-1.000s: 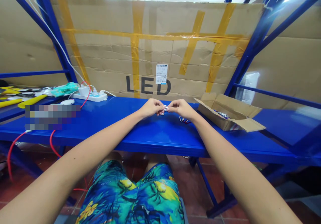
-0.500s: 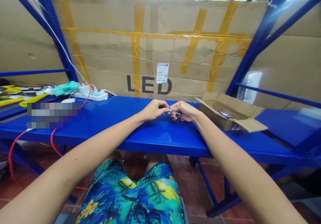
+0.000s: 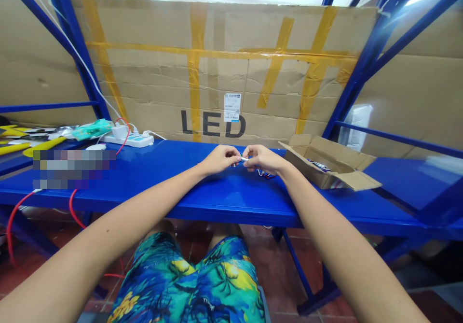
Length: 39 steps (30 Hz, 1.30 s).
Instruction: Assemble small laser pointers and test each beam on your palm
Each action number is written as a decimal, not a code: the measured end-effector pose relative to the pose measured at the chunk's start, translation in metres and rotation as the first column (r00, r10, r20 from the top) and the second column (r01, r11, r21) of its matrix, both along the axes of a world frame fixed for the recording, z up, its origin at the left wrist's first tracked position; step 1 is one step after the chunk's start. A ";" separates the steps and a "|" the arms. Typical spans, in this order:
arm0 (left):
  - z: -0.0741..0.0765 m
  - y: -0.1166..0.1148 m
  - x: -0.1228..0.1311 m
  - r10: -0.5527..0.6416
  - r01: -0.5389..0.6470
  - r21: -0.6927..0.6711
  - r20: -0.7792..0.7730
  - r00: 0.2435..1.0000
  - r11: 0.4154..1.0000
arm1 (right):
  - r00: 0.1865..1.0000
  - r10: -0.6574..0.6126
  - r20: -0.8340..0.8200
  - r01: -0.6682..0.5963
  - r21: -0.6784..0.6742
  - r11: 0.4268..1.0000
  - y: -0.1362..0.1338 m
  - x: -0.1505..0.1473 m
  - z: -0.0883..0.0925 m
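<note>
My left hand and my right hand meet over the middle of the blue metal bench. Both are closed in a pinch on a small silvery part held between their fingertips. Thin red and dark wires trail from it onto the bench under my right hand. The part is too small to make out further.
An open cardboard box holding small parts lies right of my hands. A white power strip with plugs, a red cable, yellow-handled tools and a teal bag sit at the left. A large taped "LED" carton stands behind.
My hands stay together at the same spot. The fingers have shifted slightly on the small part, and my right hand has risen a little after dipping half a second ago.
</note>
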State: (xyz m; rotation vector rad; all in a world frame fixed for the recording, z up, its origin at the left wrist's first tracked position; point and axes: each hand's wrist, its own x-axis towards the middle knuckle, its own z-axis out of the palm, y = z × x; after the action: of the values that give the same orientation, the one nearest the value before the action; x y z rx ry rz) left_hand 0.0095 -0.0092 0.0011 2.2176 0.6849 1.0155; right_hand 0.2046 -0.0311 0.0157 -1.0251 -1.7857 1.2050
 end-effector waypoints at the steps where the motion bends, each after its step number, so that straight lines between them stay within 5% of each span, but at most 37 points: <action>1: 0.000 0.000 0.000 0.005 -0.005 -0.014 0.004 1.000 1.000 | 0.999 -0.014 0.029 0.012 0.062 0.998 0.002 0.001 0.000; 8: 0.001 0.001 -0.002 0.039 -0.037 -0.059 0.028 0.999 0.998 | 0.985 -0.132 0.114 0.087 0.334 0.939 0.009 -0.002 -0.004; 15: 0.000 -0.001 -0.003 0.026 -0.027 0.034 0.035 0.999 0.999 | 0.988 -0.136 0.071 0.102 0.361 0.927 0.009 -0.006 -0.009; 19: -0.001 -0.003 -0.003 0.079 -0.068 0.231 -0.035 0.996 0.971 | 0.995 -0.088 0.053 0.070 0.269 0.960 0.008 -0.005 -0.006; 25: -0.003 -0.003 -0.002 0.069 -0.004 0.543 -0.100 0.993 0.840 | 0.995 0.022 -0.100 -0.031 -0.091 0.995 0.003 -0.001 -0.001; 31: -0.005 -0.004 -0.001 0.042 0.072 0.582 -0.181 0.983 0.810 | 0.989 0.051 -0.140 -0.091 -0.293 0.952 0.002 0.005 0.003; 39: -0.004 -0.004 0.000 0.027 0.081 0.574 -0.177 0.984 0.815 | 0.948 0.259 -0.188 -0.315 -0.409 0.857 0.008 0.010 0.003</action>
State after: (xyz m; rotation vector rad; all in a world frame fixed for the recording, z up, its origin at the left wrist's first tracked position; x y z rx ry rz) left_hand 0.0092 -0.0135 -0.0025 2.8694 0.4457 1.1297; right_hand 0.2145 -0.0229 0.0182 -0.9102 -1.6438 1.8785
